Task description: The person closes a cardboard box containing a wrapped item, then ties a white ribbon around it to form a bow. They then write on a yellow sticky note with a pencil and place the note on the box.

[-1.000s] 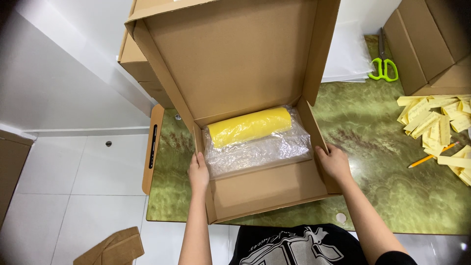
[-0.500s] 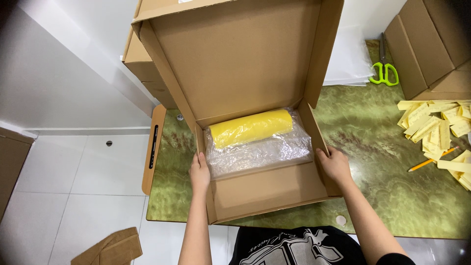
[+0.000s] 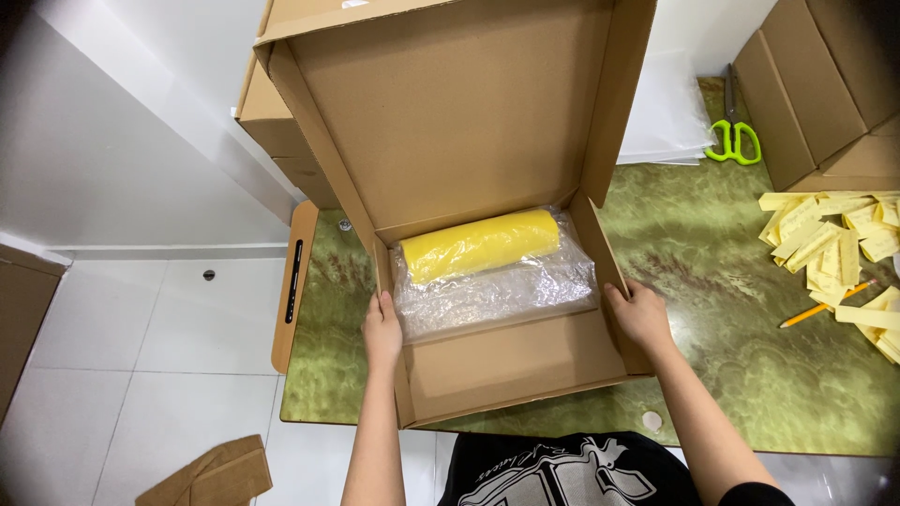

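Little has moved over the last second: the open brown cardboard box (image 3: 469, 215) sits in the same spot near the front left corner of the green marbled worktop (image 3: 731, 309), its lid standing upright at the back. The left hand (image 3: 382, 330) stays pressed against the box's left side wall, fingers curled over the edge, and the right hand (image 3: 641, 314) stays cupped around the right side wall; both grip the cardboard rather than lying open. The view has only tilted slightly, so the box is being held steady, not shifted.

Inside, the yellow cylindrical roll (image 3: 480, 244) lies lengthways against the back wall, on a clear bubble-wrap sheet (image 3: 497, 290); the front part of the box floor is bare cardboard.

Toward the right edge lie a heap of pale yellow paper strips (image 3: 830, 234) and an orange pencil (image 3: 825, 305); green-handled scissors (image 3: 733, 131) rest near the back edge.
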